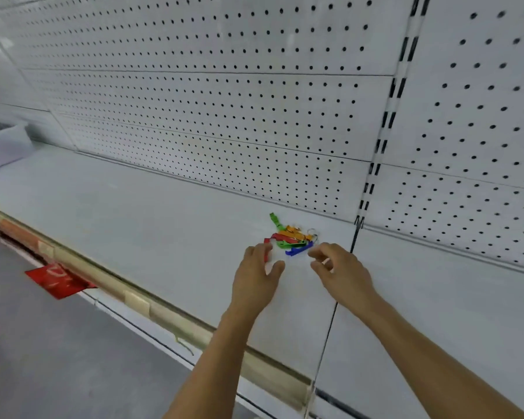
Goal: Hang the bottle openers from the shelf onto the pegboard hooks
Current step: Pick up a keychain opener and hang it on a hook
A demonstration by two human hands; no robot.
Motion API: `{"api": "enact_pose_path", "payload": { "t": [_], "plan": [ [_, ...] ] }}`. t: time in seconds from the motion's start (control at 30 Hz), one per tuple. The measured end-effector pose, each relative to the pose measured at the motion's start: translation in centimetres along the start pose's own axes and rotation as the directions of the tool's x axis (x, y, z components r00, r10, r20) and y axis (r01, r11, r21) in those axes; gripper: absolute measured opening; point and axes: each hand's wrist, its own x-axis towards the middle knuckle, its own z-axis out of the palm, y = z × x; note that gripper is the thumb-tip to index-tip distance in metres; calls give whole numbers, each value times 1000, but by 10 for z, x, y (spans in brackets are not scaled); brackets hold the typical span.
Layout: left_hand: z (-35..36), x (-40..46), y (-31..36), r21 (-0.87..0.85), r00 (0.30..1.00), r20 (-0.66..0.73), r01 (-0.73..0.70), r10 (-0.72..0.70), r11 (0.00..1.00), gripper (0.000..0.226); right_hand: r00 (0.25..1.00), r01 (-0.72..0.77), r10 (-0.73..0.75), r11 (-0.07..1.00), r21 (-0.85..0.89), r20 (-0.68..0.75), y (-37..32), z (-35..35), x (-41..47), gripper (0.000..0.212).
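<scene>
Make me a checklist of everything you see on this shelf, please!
Surface: white shelf, mostly bare.
Job's things: pile of openers in red, green, orange and blue, lying near the pegboard; no hooks seen on the pegboard.
Clutter: red tag hanging at the shelf's front edge.
Hands: left hand touching a red opener at the pile's edge; right hand beside the blue one, fingers curled, grip unclear.
Cables: nothing seen.
Surroundings: grey floor below; slotted upright between pegboard panels.
</scene>
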Motion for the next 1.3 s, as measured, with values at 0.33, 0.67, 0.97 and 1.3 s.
{"api": "enact_pose_path", "payload": {
  "t": [0.33,0.67,0.97,1.3],
  "plan": [
    [-4,106,-22,391,962,252,-204,109,897,48,985,-168,167,917,-362,-33,-30,39,78,22],
    [-20,129,-40,-128,903,414,-68,116,989,18,991,-137,114,830,-541,-77,-33,40,79,20],
    [-25,94,1,-147,680,347,-641,646,753,23,982,-112,76,971,-210,-174,-45,13,29,12],
    [-2,30,63,-181,495,368,-792,787,583,9,957,-148,97,973,-175,-273,-18,-49,-78,11]
  ]
}}
